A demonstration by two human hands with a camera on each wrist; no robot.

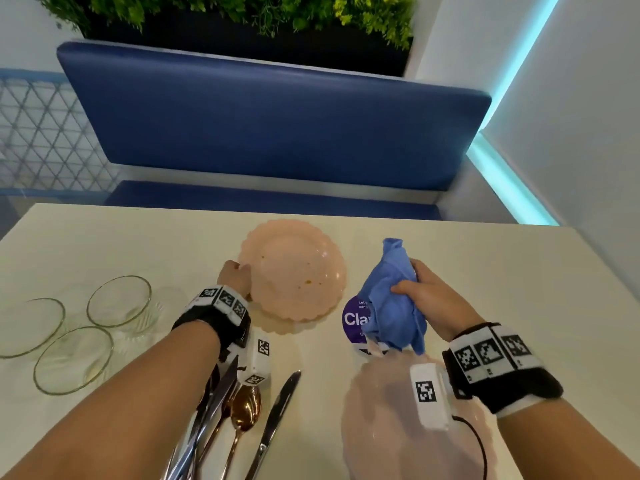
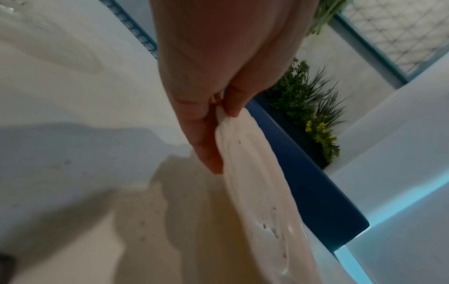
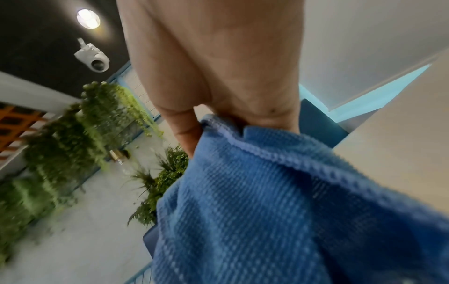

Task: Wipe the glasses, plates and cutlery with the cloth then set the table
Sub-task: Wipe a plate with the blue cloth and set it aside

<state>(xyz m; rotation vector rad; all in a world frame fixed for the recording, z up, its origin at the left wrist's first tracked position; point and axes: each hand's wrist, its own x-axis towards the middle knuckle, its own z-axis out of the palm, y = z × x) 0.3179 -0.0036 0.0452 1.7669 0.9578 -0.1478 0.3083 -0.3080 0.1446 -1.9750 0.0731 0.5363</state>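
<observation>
Head view shows the left hand (image 1: pixel 235 276) pinching the left rim of a soiled pink plate (image 1: pixel 294 268) tilted up off the bench (image 1: pixel 104 244), while the right hand (image 1: pixel 427 296) grips a bunched blue cloth (image 1: pixel 391 306) just right of it, cutlery (image 1: pixel 239 410) lying nearer.

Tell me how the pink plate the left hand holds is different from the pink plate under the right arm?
The far pink scalloped plate is pinched at its rim by the left hand and shows brown food specks. The near pink plate lies flat on the cream table, untouched, partly hidden under the right wrist. Both look pink and glossy.
</observation>
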